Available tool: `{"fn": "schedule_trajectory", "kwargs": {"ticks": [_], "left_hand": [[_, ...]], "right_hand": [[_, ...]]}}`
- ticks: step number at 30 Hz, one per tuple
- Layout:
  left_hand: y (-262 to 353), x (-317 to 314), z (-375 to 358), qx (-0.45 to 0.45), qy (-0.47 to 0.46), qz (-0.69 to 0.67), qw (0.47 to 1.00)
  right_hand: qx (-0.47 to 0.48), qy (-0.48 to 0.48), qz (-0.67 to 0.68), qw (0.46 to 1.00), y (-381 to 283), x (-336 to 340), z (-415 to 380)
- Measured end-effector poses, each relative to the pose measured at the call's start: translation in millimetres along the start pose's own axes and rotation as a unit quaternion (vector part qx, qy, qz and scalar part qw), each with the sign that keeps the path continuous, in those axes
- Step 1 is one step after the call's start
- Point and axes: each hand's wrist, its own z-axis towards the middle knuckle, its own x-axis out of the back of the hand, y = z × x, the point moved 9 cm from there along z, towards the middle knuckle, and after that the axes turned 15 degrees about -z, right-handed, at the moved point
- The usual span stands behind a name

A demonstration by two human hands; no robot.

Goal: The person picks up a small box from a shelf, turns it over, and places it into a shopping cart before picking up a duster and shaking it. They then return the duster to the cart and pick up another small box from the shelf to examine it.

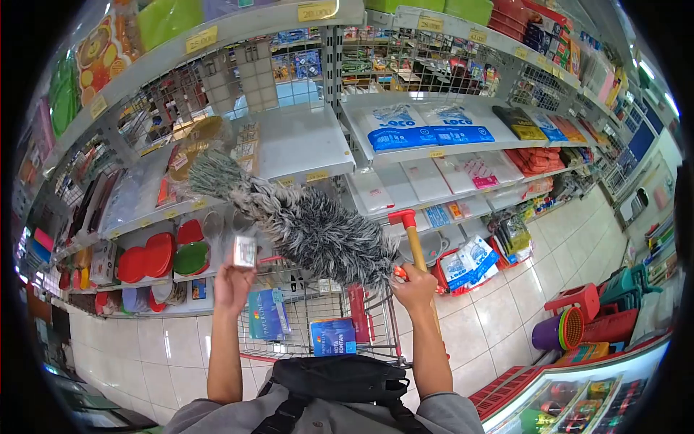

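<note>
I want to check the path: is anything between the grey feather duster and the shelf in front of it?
Nothing visible blocks it. The right hand holds the grey fluffy feather duster, its tip already reaching the white metal shelf. The left hand holds a small box just below it.

Mid-frame we see the duster above the cart, box at its left, shelves behind it, baskets at lower right.
</note>
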Motion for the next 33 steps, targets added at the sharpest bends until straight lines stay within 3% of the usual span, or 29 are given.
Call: {"fn": "schedule_trajectory", "kwargs": {"ticks": [4, 11, 17, 20, 23, 26, 30, 33], "left_hand": [[39, -23, -5, -0.071, 0.034, 0.002, 0.997], [78, -60, -9, -0.145, -0.059, -0.027, 0.987], [98, -54, -11, -0.225, -0.045, 0.013, 0.973], [103, -62, -14, -0.214, -0.089, -0.025, 0.972], [109, -59, -16, -0.231, -0.092, -0.032, 0.968], [113, -56, -16, -0.242, -0.094, -0.044, 0.965], [116, -60, -21, -0.234, -0.128, -0.05, 0.963], [119, -57, -22, -0.232, -0.114, -0.045, 0.965]], "right_hand": [[0.024, -0.027, 0.013, 0.999, -6, -5, -4], [0.027, -0.026, 0.066, 0.997, -17, -4, -3], [0.015, -0.037, 0.082, 0.996, -15, -10, -9], [-0.009, -0.062, 0.126, 0.99, -21, -12, -11], [0.022, -0.085, 0.075, 0.993, -14, -23, -15], [0.03, -0.099, 0.153, 0.983, -22, -26, -13], [0.085, -0.071, 0.152, 0.982, -31, -31, -17], [0.059, -0.101, 0.128, 0.985, -32, -25, -15]]}}
